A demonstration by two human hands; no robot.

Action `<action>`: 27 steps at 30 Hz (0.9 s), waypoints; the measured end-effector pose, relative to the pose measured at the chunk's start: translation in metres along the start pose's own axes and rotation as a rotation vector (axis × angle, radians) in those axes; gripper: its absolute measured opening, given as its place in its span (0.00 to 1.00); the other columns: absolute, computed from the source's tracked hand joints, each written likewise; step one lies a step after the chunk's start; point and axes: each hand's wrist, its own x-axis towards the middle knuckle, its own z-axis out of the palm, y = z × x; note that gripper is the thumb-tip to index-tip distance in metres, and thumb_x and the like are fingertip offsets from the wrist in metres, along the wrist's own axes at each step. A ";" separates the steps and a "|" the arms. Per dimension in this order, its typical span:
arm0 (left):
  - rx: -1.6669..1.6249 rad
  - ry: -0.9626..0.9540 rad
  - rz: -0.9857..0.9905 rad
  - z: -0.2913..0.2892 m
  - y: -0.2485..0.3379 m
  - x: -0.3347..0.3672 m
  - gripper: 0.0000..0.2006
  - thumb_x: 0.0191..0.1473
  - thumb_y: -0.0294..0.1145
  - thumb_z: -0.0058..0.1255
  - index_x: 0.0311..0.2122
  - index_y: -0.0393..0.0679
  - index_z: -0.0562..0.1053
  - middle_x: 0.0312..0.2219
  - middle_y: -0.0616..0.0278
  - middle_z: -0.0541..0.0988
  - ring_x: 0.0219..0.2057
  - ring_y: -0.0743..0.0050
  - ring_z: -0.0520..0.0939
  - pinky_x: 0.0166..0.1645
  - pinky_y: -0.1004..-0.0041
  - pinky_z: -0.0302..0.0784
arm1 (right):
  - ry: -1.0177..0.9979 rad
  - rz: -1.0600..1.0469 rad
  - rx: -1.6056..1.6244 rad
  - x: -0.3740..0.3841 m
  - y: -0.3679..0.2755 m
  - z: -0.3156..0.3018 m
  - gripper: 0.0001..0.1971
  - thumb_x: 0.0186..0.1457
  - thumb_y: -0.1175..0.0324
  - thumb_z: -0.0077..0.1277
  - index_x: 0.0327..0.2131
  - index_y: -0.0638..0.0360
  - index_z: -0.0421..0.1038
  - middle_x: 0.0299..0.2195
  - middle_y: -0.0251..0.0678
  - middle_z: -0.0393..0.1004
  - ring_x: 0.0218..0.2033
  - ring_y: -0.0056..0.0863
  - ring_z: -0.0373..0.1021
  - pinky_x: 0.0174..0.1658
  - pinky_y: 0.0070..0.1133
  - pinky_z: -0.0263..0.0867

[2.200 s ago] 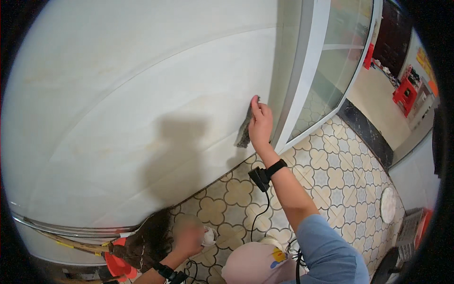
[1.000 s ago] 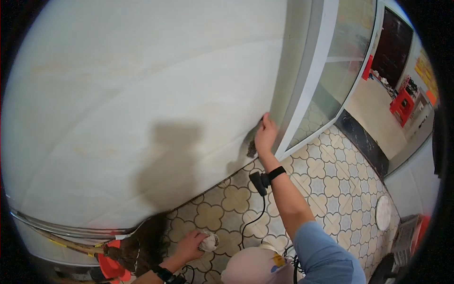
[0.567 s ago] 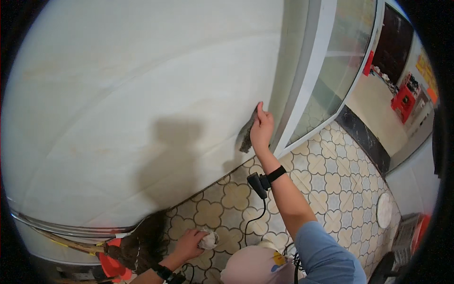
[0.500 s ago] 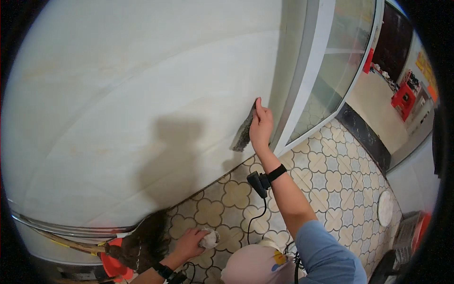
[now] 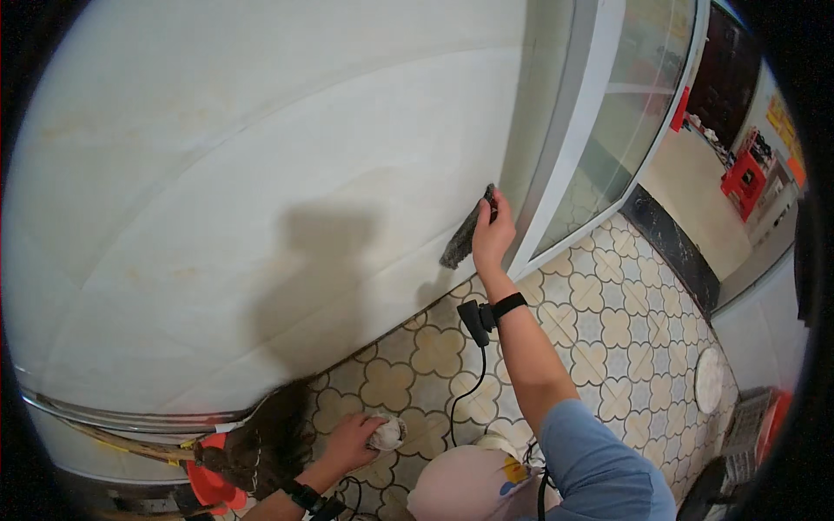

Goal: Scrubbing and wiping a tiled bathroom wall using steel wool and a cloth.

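My right hand (image 5: 493,233) is raised to the white wall (image 5: 408,122), close to its corner by the door frame. Its fingers close around a dark grey, rough-textured scrubbing pad (image 5: 460,243), held at a slant along the wall surface. Low down, above the floor, my left hand (image 5: 350,441) grips a small white rounded thing (image 5: 388,431); whether it is a crumpled cloth or a small container I cannot tell. Both wrists wear black straps with cables.
A glazed door with a white frame (image 5: 565,139) stands at the right. Patterned tiles (image 5: 599,347) cover the floor. At the lower left, a broom with dark bristles (image 5: 278,430) lies beside a red plastic thing (image 5: 208,482). A white round disc (image 5: 708,380) is at the far right.
My right hand has shifted slightly right with the scrubbing pad, toward the wall's corner. My left hand has barely moved.
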 end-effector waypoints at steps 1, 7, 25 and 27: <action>-0.003 -0.002 -0.001 0.002 -0.001 0.000 0.28 0.35 0.32 0.59 0.48 0.52 0.69 0.40 0.57 0.72 0.43 0.51 0.72 0.46 0.61 0.70 | -0.003 0.000 -0.002 -0.001 0.001 0.000 0.15 0.54 0.71 0.50 0.46 0.61 0.69 0.34 0.43 0.73 0.33 0.36 0.70 0.37 0.26 0.65; -0.050 -0.044 -0.028 0.012 -0.007 -0.001 0.28 0.35 0.32 0.59 0.48 0.52 0.69 0.39 0.57 0.71 0.43 0.51 0.71 0.46 0.61 0.70 | -0.057 -0.387 -0.156 -0.015 -0.023 -0.001 0.13 0.53 0.76 0.49 0.43 0.60 0.71 0.30 0.43 0.70 0.30 0.39 0.66 0.34 0.27 0.63; -0.079 -0.156 -0.040 0.017 -0.002 0.003 0.31 0.37 0.31 0.60 0.52 0.52 0.66 0.45 0.54 0.69 0.48 0.48 0.69 0.50 0.58 0.69 | -0.216 -0.257 0.006 0.005 -0.043 -0.005 0.16 0.54 0.78 0.46 0.47 0.59 0.69 0.28 0.45 0.67 0.31 0.40 0.64 0.36 0.28 0.61; -0.050 -0.091 -0.036 0.018 0.000 0.000 0.29 0.34 0.29 0.59 0.48 0.53 0.69 0.39 0.57 0.69 0.45 0.51 0.70 0.47 0.61 0.71 | -0.170 -0.239 0.040 0.015 -0.043 0.000 0.16 0.54 0.78 0.46 0.48 0.59 0.68 0.29 0.45 0.67 0.31 0.40 0.64 0.36 0.28 0.61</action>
